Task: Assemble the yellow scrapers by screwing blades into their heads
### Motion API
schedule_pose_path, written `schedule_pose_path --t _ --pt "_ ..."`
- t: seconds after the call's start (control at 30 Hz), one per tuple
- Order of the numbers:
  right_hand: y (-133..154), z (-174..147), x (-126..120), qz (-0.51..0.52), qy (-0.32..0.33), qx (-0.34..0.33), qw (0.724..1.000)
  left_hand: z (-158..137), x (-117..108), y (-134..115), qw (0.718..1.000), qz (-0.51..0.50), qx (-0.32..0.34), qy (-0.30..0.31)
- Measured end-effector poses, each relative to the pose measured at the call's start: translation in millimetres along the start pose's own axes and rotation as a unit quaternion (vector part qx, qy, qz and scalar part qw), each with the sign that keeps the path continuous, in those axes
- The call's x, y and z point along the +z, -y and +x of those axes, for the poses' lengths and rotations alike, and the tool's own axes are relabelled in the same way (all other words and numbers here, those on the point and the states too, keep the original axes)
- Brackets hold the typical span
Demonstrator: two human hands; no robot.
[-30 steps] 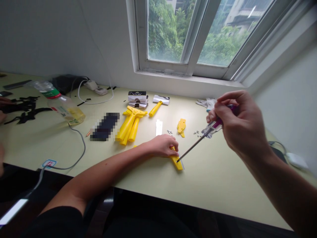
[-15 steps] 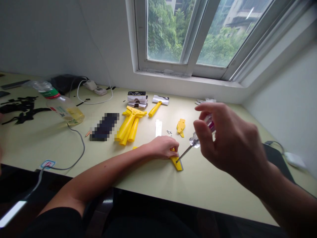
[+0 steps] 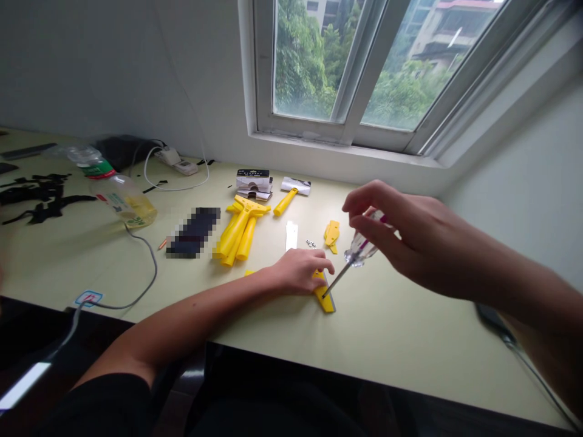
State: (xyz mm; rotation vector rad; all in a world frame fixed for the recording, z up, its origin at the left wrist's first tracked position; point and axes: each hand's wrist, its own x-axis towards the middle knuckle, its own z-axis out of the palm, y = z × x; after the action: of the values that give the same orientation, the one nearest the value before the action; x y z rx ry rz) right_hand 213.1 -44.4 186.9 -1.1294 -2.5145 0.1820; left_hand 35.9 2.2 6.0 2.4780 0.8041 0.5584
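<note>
"R hand?"
"Fingers curled round clear-and-purple plastic-handled screwdriver; tip's on yellow plastic T-shaped scraper, nr desk's front edge."
"L hand?"
"Fingers bent, gripping scraper's head; undersides hidden."
"Beyond?"
"Small silvery metal nuts, then flat yellow plastic pieces, twd back edge."
"L of those?"
"Yellow plastic T-shaped handles in a pile, w/ black-and-white cardboard boxes behind, nr back edge."

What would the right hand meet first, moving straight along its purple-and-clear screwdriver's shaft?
Likely the flat yellow plastic piece under the left hand; the screwdriver seems to touch it, though depth is unclear.
</note>
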Motion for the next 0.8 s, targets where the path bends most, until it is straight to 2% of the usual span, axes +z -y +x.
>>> schedule_pose_path --t 0.13,0.27,0.33,0.5,0.57,0.7,0.8 --pt "5 -2 6 -0.010 0.010 -0.092 0.996 -3 -7 -4 0.991 -0.097 0.078 -0.057" --pt "13 -8 2 0.041 0.049 -0.112 0.992 -4 -12 -12 0.976 -0.171 0.133 -0.032" --pt "15 -8 0 0.025 0.052 -0.097 0.994 -4 -12 -16 0.971 -0.198 0.132 -0.005" --pt "5 -5 -2 -0.104 -0.006 -0.013 0.994 -4 -7 -18 0.960 -0.257 0.093 0.068" --pt "2 -8 -5 -0.105 0.003 -0.010 0.994 -3 -4 -17 0.961 -0.256 0.088 0.065" --pt "6 -19 -12 -0.051 0.033 -0.060 0.996 0 2 -15 0.964 -0.245 0.101 0.025" --pt "9 -19 -9 -0.046 0.019 -0.057 0.997 -1 3 -15 0.964 -0.250 0.090 0.015"
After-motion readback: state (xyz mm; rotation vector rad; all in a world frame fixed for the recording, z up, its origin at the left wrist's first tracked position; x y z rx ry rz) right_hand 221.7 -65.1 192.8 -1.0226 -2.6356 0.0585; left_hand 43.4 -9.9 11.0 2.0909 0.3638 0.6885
